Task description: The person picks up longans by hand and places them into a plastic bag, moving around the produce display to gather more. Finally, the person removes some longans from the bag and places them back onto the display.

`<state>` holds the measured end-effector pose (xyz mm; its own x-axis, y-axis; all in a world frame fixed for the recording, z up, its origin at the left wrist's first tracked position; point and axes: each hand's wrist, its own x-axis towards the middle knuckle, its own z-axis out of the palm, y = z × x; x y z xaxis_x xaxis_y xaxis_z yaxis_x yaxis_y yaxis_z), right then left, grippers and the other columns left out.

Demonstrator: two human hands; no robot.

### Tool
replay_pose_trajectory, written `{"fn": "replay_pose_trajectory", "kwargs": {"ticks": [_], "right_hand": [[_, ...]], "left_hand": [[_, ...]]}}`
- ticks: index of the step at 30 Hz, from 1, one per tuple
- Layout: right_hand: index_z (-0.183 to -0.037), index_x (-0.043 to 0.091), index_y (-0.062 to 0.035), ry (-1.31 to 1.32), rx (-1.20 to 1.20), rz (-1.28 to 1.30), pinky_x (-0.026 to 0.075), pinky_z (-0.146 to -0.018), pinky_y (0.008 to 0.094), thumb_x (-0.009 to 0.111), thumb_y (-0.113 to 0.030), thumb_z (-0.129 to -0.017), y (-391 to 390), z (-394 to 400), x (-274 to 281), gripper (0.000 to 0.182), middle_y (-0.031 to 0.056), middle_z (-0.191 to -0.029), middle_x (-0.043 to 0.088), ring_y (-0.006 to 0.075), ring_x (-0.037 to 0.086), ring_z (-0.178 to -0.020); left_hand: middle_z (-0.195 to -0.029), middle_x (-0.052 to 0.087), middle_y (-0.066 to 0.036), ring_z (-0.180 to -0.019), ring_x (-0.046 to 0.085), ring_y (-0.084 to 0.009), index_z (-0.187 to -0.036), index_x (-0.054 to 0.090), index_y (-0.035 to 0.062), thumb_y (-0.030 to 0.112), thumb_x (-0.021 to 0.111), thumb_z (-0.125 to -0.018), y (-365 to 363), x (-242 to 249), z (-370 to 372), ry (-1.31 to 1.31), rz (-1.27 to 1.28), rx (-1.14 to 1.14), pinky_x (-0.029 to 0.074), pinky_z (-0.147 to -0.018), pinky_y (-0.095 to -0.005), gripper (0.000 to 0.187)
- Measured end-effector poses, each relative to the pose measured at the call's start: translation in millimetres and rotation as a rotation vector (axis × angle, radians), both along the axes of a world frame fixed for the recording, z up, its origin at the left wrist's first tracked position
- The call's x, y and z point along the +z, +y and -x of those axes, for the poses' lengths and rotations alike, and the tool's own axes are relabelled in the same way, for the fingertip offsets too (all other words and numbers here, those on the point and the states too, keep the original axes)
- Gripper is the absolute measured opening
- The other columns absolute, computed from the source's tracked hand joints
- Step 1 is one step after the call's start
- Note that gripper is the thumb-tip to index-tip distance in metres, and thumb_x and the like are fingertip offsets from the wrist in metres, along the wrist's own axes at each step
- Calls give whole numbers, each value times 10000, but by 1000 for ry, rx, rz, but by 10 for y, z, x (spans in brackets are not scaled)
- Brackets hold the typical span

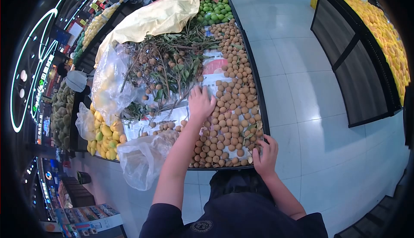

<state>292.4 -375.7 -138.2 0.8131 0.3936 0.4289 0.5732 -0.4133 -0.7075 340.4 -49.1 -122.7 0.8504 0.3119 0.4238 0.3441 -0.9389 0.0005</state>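
Note:
Many round brown longans (pixel 233 121) lie loose over newspaper (pixel 210 80) along the right side of a fruit stand. My left hand (pixel 201 103) reaches over the stand, palm down with its fingers stretched out, at the left edge of the longans. At the near right corner, by the stand's black rim (pixel 264 128), is my right hand (pixel 266 155), its fingers bent and apart beside the longans and some dry leaf bits. Neither hand shows anything held. Left of them lies a heap of leafy longan branches (pixel 161 63) with some fruit attached.
A clear plastic bag (pixel 144 158) hangs over the near edge, beside yellow mangoes (pixel 105 134). Another plastic bag (pixel 110 85) lies farther left. Green limes (pixel 215 10) and a cream cloth (pixel 159 14) are at the far end. Across the tiled aisle stands an orange-yellow fruit display (pixel 375 22).

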Motion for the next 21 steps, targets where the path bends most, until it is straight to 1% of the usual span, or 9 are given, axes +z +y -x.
{"fn": "replay_pose_trajectory", "kwargs": {"ticks": [2,3,5,8,12,14,15,17,21], "right_hand": [[-1098,551,-35,0,-4,-3,349,-999,498,624,-157,-827,-3,5,20,305,189,-1256,483,382,453,-1175],[-1096,552,-35,-2,-7,-4,349,-1001,497,627,-155,-824,-3,4,27,306,188,-1253,484,381,452,-1176],[-1096,552,-36,1,-7,-12,350,-1002,495,628,-152,-823,-9,2,27,306,187,-1249,485,381,452,-1176],[-1095,553,-36,8,-6,-27,353,-1001,491,631,-144,-820,-13,1,22,306,187,-1242,485,382,453,-1173],[-1091,551,-36,25,4,-50,363,-991,490,632,-133,-816,-20,10,11,303,190,-1231,484,383,460,-1155],[-1093,551,-29,28,13,-56,363,-989,485,622,-123,-819,-27,13,16,298,195,-1240,481,382,457,-1153],[-1095,551,-22,32,22,-60,362,-987,481,612,-113,-823,-27,15,17,293,201,-1249,477,381,453,-1151],[-1092,554,-23,28,24,-62,365,-986,479,613,-109,-821,-31,21,14,290,201,-1248,478,380,454,-1150],[-1084,546,-33,9,23,-60,384,-959,483,626,-117,-803,-19,18,5,303,197,-1215,488,380,476,-1122]], "left_hand": [[-1076,498,-173,-1038,500,-341,-975,592,1,371,563,-813,-4,5,-14,1,-40,49,456,-810,-455,405],[-1076,498,-173,-1038,500,-341,-975,592,1,371,563,-813,-21,28,-18,0,-43,48,456,-810,-455,405],[-1016,505,-157,-994,516,-322,-898,587,-3,387,556,-812,-66,76,-4,91,2,103,473,-753,-447,400],[-968,504,-140,-963,525,-310,-854,582,6,389,564,-808,-99,72,58,79,-7,115,477,-708,-446,386],[-970,515,-139,-932,534,-308,-847,581,18,374,581,-817,-81,40,177,81,0,73,477,-700,-438,357],[-970,522,-138,-917,543,-313,-856,581,25,344,603,-848,-67,74,251,117,7,-34,491,-704,-427,320],[-970,522,-138,-917,543,-313,-856,581,25,344,603,-848,-65,96,292,117,4,-32,491,-704,-427,320],[-974,528,-139,-911,548,-318,-874,577,30,322,615,-874,-60,143,377,135,117,-194,506,-721,-418,295],[-1002,537,-146,-969,546,-339,-979,596,47,327,654,-865,-8,151,530,161,186,-199,513,-744,-425,308]]}}
